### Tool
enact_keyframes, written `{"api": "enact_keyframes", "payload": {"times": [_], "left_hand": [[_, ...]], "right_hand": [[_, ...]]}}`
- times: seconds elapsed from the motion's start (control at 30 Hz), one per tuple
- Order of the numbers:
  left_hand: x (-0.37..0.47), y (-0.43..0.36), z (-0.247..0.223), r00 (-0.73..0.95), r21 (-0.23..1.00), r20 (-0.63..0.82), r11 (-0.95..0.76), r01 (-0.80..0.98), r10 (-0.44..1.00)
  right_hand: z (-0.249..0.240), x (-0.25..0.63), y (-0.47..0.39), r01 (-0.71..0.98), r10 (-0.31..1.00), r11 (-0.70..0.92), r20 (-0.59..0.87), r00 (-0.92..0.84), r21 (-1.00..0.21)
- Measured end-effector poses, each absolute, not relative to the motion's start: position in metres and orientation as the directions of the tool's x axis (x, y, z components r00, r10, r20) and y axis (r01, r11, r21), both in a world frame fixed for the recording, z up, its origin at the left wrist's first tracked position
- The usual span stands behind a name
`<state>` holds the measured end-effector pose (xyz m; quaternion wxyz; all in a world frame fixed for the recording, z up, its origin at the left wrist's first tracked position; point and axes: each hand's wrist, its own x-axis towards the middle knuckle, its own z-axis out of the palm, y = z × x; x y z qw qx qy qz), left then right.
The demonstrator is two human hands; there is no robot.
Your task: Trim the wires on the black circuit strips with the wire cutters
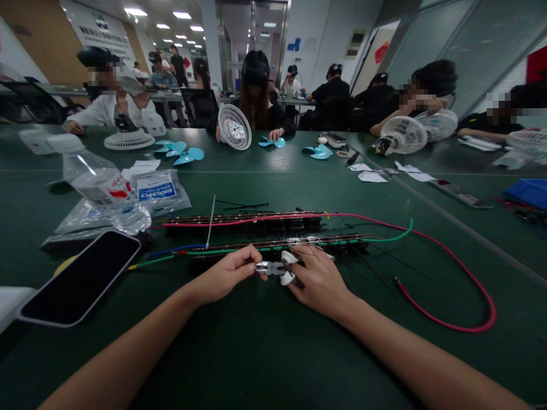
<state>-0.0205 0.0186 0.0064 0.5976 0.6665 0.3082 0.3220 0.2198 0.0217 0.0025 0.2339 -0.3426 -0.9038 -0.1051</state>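
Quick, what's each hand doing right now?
Left hand: pinched closed at the tip of the white-handled pliers; can't tell whether it holds anything.
Right hand: holding those pliers, handles spread.

Phone (81, 279) (plastic bottle (102, 185) beyond)

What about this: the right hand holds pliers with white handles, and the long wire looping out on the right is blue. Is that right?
Not quite. The long wire looping out on the right is red, not blue; the head view shows it. The right hand does hold pliers with white handles.
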Motion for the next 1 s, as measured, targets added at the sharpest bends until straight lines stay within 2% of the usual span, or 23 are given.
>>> {"api": "enact_keyframes", "payload": {"times": [0.2,0.47,0.8,1.0], "left_hand": [[-0.0194,0.0182,0.0087,0.604,0.994,0.053,-0.1,0.044,0.795],[-0.0178,0.0176,0.0117,0.592,0.992,0.042,-0.104,0.072,0.805],[-0.0182,0.0179,0.0099,0.591,0.992,0.042,-0.102,0.068,0.806],[-0.0184,0.0176,0.0102,0.596,0.992,0.045,-0.106,0.067,0.802]], "right_hand": [[0.004,0.219,0.0204,0.67,0.557,0.739,0.497,-0.665,0.068],[0.0033,0.2196,0.0205,0.67,0.568,0.74,0.486,-0.664,0.052],[0.0012,0.2191,0.0199,0.664,0.54,0.737,0.479,-0.692,0.127],[0.0011,0.2193,0.0203,0.668,0.548,0.735,0.478,-0.687,0.117]]}}
